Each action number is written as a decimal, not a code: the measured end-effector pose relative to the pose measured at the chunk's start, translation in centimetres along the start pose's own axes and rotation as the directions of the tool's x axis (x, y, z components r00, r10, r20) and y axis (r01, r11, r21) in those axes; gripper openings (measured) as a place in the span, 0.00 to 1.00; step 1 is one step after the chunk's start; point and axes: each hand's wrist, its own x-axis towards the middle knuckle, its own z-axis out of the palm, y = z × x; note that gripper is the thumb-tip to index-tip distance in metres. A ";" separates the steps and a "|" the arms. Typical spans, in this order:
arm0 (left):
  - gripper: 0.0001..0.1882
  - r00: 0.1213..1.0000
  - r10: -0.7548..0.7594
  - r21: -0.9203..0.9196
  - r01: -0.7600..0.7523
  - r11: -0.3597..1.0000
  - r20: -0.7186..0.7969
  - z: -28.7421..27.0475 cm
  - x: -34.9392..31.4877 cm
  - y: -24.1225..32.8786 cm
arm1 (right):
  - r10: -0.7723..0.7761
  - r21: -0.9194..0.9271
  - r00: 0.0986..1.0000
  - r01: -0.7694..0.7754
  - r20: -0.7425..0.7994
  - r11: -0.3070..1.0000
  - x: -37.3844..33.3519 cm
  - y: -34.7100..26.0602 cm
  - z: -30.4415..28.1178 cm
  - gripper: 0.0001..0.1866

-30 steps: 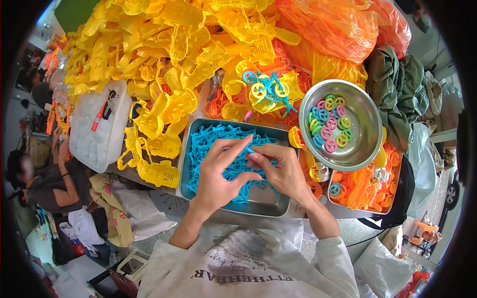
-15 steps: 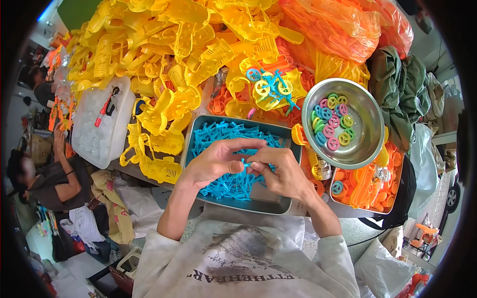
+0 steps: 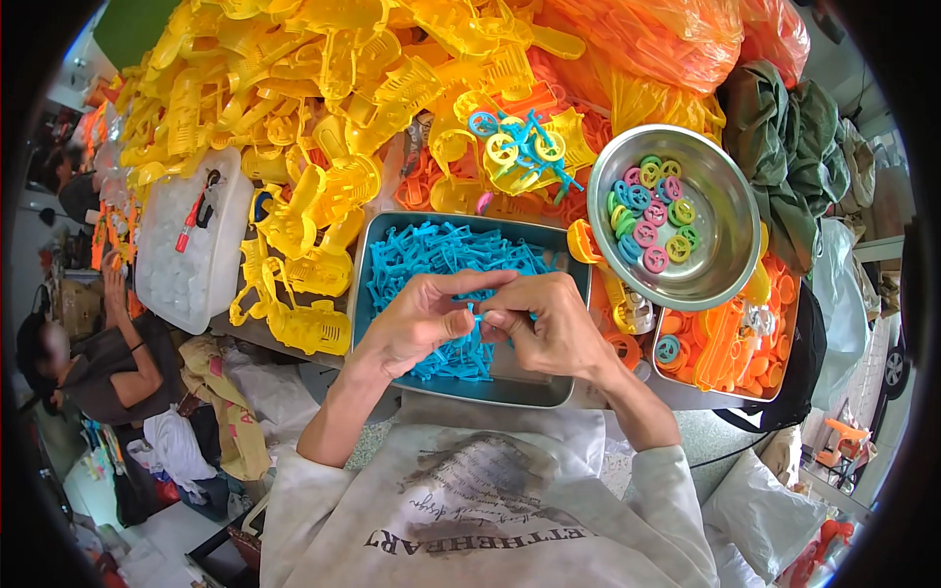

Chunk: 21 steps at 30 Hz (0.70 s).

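Observation:
My left hand [image 3: 420, 321] and my right hand [image 3: 549, 328] meet above a metal tray [image 3: 529, 390]. Between their thumbs and fingers they pinch a small blue plastic part [image 3: 474, 312]; its far end is partly hidden by the fingertips. Beneath them, the tray holds a heap of slim blue plastic parts [image 3: 446, 250]. To the right, a round steel bowl [image 3: 720, 265] has small pink, yellow, green and blue spoked wheels [image 3: 645, 233] in it. Beyond the tray, blue parts with wheels attached [image 3: 534, 152] rest on a yellow shell.
Yellow plastic shells [image 3: 265, 78] are piled across the back. A white bin [image 3: 162, 250] with a red-handled tool [image 3: 186, 230] on it stands left. At right are a tray of orange parts [image 3: 725, 353] and orange plastic bags [image 3: 647, 44]. Another person [image 3: 108, 358] works at far left.
The table and its contents have shifted slightly up and left in the view. Both hands stay together on the blue part, which now points more upright between the fingertips.

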 end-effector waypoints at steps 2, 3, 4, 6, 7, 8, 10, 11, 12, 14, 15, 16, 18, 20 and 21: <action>0.38 1.000 0.014 -0.017 -0.014 1.000 0.000 0.3 0.4 0.5 | 0.092 0.123 0.996 -0.092 0.000 0.988 0.1 0.0 -0.3 0.05; 0.38 1.000 0.008 -0.023 -0.008 1.000 0.002 0.6 0.6 0.9 | 0.179 0.246 0.984 -0.177 0.013 0.953 0.2 0.0 -0.4 0.08; 0.37 0.998 0.047 0.007 -0.047 0.999 -0.029 0.9 0.9 1.4 | 0.188 0.294 0.982 -0.180 0.000 0.939 0.5 -0.2 -0.7 0.14; 0.26 0.972 0.208 0.081 -0.200 0.977 -0.113 1.1 1.2 1.0 | 0.262 0.316 0.965 -0.251 0.007 0.915 0.6 -0.2 -1.1 0.15; 0.26 0.973 0.205 0.076 -0.197 0.977 -0.110 0.7 1.2 0.7 | 0.326 0.337 0.945 -0.312 0.016 0.888 0.7 -0.2 -1.3 0.16; 0.20 0.939 0.309 0.289 -0.258 0.922 -0.151 0.1 1.2 0.5 | 0.287 0.349 0.958 -0.278 0.025 0.895 0.6 0.1 -1.3 0.18; 0.07 0.866 0.466 0.521 -0.317 0.793 -0.182 0.3 1.0 0.5 | 0.263 0.397 0.964 -0.259 0.044 0.881 0.6 -0.2 -1.0 0.18; 0.07 0.867 0.463 0.518 -0.315 0.795 -0.184 0.4 0.9 0.5 | 0.235 0.445 0.970 -0.237 0.061 0.864 0.6 -0.4 -0.9 0.19; 0.08 0.873 0.446 0.475 -0.313 0.822 -0.196 0.4 0.7 0.5 | 0.208 0.408 0.970 -0.241 0.124 0.881 0.4 -0.6 -1.5 0.19; 0.09 0.881 0.424 0.428 -0.308 0.850 -0.208 0.8 0.5 0.6 | 0.167 0.349 0.986 -0.147 -0.029 0.926 0.0 -0.6 -1.7 0.19; 0.10 0.899 0.380 0.254 -0.323 0.912 -0.219 1.4 0.4 0.9 | 0.105 0.275 0.979 -0.054 -0.175 0.960 -0.1 -0.5 -1.6 0.19; 0.12 0.916 0.334 0.072 -0.326 0.943 -0.221 1.7 0.4 0.9 | 0.023 0.089 0.962 0.002 -0.273 0.996 0.2 -1.2 -1.7 0.19; 0.13 0.927 0.297 0.021 -0.300 0.954 -0.231 2.1 0.8 0.1 | -0.123 0.051 0.965 0.138 -0.231 0.989 1.0 -0.8 -1.4 0.18; 0.15 0.934 0.225 -0.057 -0.250 0.967 -0.279 2.6 1.0 -0.6 | -0.175 0.207 0.984 0.179 -0.036 0.962 1.0 -0.2 -1.5 0.15; 0.15 0.935 0.222 -0.060 -0.247 0.967 -0.278 2.5 1.1 -0.9 | -0.171 0.206 0.985 0.175 -0.037 0.963 0.9 0.0 -1.6 0.15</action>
